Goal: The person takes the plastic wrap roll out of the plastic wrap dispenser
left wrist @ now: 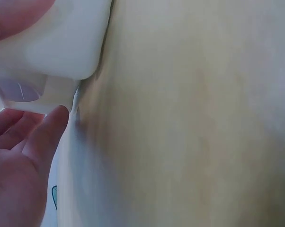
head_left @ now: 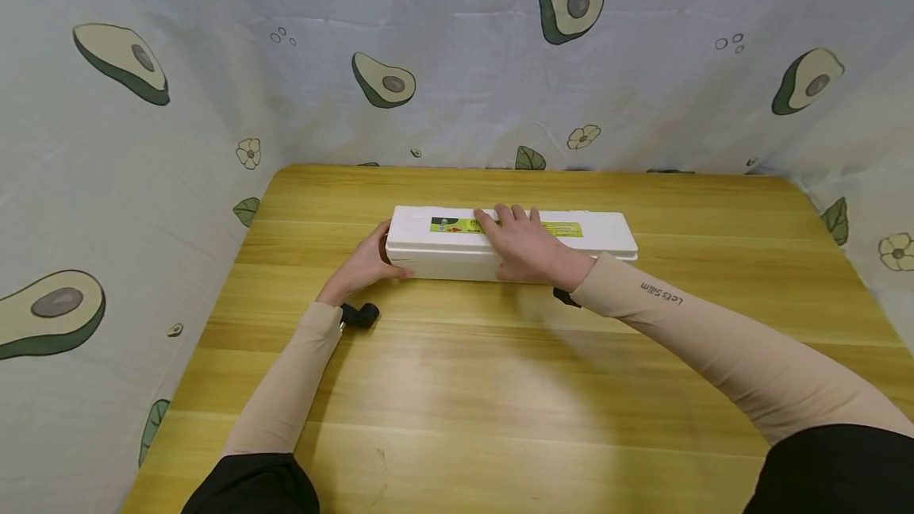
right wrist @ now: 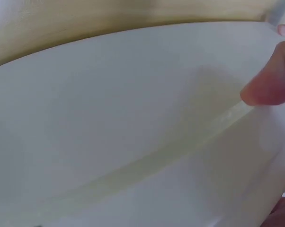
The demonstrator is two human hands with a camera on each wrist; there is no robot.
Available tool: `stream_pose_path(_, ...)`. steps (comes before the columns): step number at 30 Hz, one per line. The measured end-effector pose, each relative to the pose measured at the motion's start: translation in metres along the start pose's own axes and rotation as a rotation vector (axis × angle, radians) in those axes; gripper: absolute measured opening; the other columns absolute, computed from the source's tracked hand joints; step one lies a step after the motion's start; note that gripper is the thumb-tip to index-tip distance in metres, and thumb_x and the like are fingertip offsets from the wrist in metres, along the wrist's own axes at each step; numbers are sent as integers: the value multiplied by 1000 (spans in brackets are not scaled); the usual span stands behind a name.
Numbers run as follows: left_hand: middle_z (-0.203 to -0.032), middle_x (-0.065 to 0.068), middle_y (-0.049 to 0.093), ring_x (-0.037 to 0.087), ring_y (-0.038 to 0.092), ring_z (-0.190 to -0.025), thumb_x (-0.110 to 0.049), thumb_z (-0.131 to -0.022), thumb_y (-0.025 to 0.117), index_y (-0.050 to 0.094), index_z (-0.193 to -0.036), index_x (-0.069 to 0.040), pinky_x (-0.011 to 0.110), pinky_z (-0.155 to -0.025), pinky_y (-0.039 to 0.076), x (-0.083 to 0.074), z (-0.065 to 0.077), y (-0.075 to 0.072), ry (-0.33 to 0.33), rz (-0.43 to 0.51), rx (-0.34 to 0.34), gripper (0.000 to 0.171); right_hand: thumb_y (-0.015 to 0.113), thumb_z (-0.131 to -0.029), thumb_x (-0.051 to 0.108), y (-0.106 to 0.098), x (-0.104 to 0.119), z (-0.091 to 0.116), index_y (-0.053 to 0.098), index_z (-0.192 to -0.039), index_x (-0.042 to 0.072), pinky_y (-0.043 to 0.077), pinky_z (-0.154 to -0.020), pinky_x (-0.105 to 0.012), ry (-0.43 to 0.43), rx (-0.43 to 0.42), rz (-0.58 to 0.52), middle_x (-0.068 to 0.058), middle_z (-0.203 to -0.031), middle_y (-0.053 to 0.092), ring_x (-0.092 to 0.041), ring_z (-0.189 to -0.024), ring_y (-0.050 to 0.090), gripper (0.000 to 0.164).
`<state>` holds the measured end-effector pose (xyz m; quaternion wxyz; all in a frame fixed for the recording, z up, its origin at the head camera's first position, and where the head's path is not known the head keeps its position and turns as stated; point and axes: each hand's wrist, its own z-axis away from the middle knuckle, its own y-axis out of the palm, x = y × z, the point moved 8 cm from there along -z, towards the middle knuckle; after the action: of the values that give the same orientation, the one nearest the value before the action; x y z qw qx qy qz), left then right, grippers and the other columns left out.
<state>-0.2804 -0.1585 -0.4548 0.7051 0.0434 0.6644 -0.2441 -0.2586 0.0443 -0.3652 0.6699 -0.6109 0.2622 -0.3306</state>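
Note:
A long white lidded box (head_left: 446,266) lies crosswise on the wooden table, with a yellow-green label (head_left: 564,229) along its lid (head_left: 603,230). My left hand (head_left: 362,260) grips the box's left end, thumb at the front lower corner and fingers round the end. In the left wrist view, the end of the box (left wrist: 62,52) shows a greyish rounded patch. Over the middle of the lid lies my right hand (head_left: 524,246), its fingers across the top covering part of the label. Its thumb (right wrist: 270,80) presses the front side in the right wrist view. The lid sits on the box; its contents are hidden.
The wooden table (head_left: 457,387) reaches to a pale curtain (head_left: 457,46) printed with avocados, which hangs behind it and at both sides. A black wrist-worn device (head_left: 360,316) sits under the left wrist, close to the tabletop.

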Motion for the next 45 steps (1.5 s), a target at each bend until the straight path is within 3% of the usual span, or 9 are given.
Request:
stream_pose_path(4, -141, 19, 38, 33, 44, -122, 5, -72, 80, 16, -151, -3, 48, -102, 34, -8, 3, -1, 13, -23, -1, 102, 72, -78, 18, 0, -3, -2, 27, -148, -1, 30, -95, -67, 0, 27, -7, -33, -136, 36, -52, -121, 38, 85)
stream_pose_path(9, -141, 23, 38, 36, 44, -122, 6, -74, 77, 15, -150, 2, 49, -102, 34, -29, 13, 3, -5, -18, 22, 98, 73, -78, 19, -2, -3, -2, 28, -148, -1, 35, -92, -65, -15, 26, 9, -31, -134, 39, -51, -118, 41, 86)
stream_pose_path(18, -138, 24, 40, 35, 45, -119, 8, -75, 75, 15, -150, 1, 47, -99, 37, -34, 16, 6, -2, 2, 33, 97, 73, -77, 22, -8, -5, -1, 29, -148, 0, 39, -92, -60, -46, 15, 1, -29, -131, 44, -48, -116, 46, 86)
stream_pose_path(23, -135, 25, 42, 35, 46, -116, 9, -76, 74, 16, -149, 2, 46, -96, 40, -33, 16, 6, 8, -4, 38, 94, 73, -76, 24, -11, -9, -2, 31, -147, 2, 42, -90, -58, -61, 20, -28, -27, -130, 46, -46, -115, 48, 86)
stream_pose_path(31, -140, 20, 39, 33, 43, -122, 4, -75, 78, 15, -151, -4, 47, -101, 36, -3, 2, 3, 7, -22, 26, 100, 72, -77, 24, -11, -18, -7, 32, -148, 3, 43, -91, -55, -55, 50, -74, -27, -133, 46, -44, -118, 46, 84)
stream_pose_path(39, -144, 19, 35, 32, 36, -132, 3, -74, 79, 17, -150, -3, 45, -107, 30, -1, 1, 3, 29, -23, 11, 98, 67, -76, 22, -19, -31, -9, 30, -150, 7, 38, -94, -59, -15, 18, -88, -27, -138, 41, -45, -124, 41, 84)
stream_pose_path(45, -150, 19, 26, 31, 28, -138, 8, -73, 76, 12, -151, -2, 43, -108, 28, -2, 2, 3, 39, 15, 12, 101, 64, -75, 22, -31, -46, -3, 31, -150, 9, 38, -92, -58, 24, -53, -106, -25, -136, 43, -43, -122, 42, 83)
